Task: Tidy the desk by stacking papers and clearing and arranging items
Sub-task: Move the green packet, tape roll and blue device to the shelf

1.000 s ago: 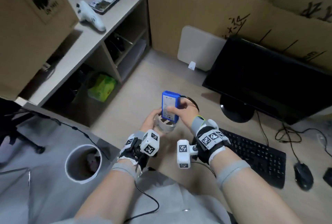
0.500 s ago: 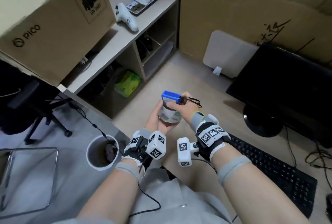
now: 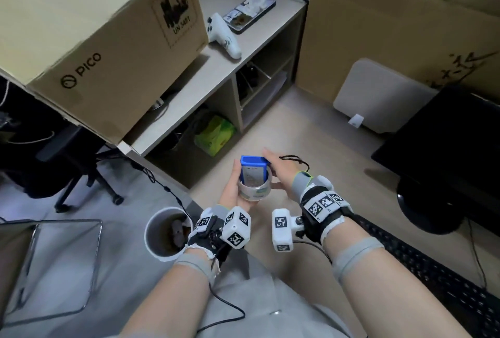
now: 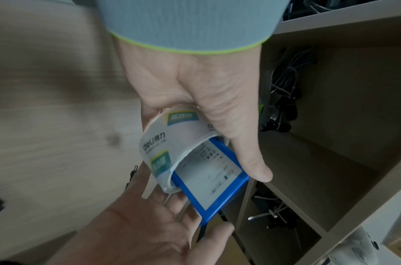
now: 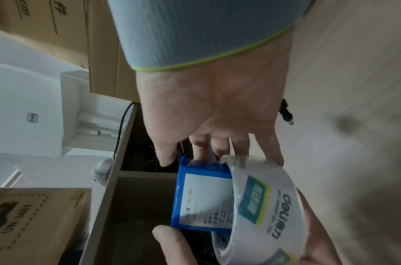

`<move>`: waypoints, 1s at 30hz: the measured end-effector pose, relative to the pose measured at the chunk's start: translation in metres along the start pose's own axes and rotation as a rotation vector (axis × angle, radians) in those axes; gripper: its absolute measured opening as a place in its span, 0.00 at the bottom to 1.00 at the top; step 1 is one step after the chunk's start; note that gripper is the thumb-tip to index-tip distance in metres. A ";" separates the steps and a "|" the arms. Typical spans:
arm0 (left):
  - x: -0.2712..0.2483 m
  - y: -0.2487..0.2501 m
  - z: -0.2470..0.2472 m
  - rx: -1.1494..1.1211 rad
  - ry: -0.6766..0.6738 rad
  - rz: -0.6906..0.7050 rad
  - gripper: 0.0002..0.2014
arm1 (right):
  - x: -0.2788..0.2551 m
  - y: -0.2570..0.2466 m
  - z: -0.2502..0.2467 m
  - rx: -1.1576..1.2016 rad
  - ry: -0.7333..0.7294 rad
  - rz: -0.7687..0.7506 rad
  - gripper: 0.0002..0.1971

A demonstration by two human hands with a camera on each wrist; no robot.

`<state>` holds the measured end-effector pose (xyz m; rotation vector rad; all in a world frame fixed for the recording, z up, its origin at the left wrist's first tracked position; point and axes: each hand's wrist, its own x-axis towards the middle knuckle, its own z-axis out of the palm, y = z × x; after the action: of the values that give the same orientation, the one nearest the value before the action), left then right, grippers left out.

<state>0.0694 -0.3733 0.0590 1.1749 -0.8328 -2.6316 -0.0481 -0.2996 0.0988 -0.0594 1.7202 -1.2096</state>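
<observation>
A white tape roll (image 3: 255,192) with green labels lies in my left hand (image 3: 232,191), whose thumb and fingers curl round it. A blue battery pack (image 3: 253,172) with a white label stands upright in the roll's core, its top half sticking out. My right hand (image 3: 281,172) is beside the pack with straight fingers against its top end. A thin black cable (image 3: 295,160) from the pack loops over the back of that hand. The left wrist view shows the roll (image 4: 158,143) and the pack (image 4: 215,179) between both hands. The right wrist view shows the pack (image 5: 201,197) in the roll (image 5: 269,206).
A white bin (image 3: 166,232) stands on the floor at the lower left. A PICO cardboard box (image 3: 108,39), a white controller (image 3: 224,37) and a phone (image 3: 249,12) sit on the shelf unit (image 3: 216,80). A monitor (image 3: 446,153) and keyboard (image 3: 433,270) are at the right.
The blue pack has gone down into the tape roll's core. My right hand's fingers have straightened off it. The head view has swung left toward the shelf and bin.
</observation>
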 end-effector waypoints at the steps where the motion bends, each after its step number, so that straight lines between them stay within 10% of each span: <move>1: 0.007 0.008 -0.010 -0.015 0.009 0.005 0.38 | 0.011 -0.005 0.011 0.009 -0.022 0.032 0.16; 5: 0.027 0.029 -0.048 -0.080 0.172 -0.006 0.43 | 0.043 -0.014 0.051 -0.012 -0.070 0.095 0.05; 10: 0.052 0.052 -0.102 -0.240 0.260 -0.010 0.33 | 0.104 -0.010 0.111 -0.065 -0.060 0.208 0.29; 16: 0.063 0.058 -0.147 -0.178 0.554 -0.052 0.30 | 0.158 -0.010 0.158 -0.203 -0.105 0.156 0.24; 23: 0.070 0.051 -0.179 -0.215 0.583 -0.136 0.45 | 0.168 -0.041 0.195 -0.329 -0.178 0.002 0.22; 30: 0.058 0.066 -0.149 -0.203 0.542 -0.134 0.27 | 0.174 -0.053 0.180 -0.485 -0.181 -0.100 0.21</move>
<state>0.1309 -0.5119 -0.0237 1.8041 -0.3866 -2.2313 -0.0296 -0.5415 0.0176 -0.5351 1.8276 -0.8035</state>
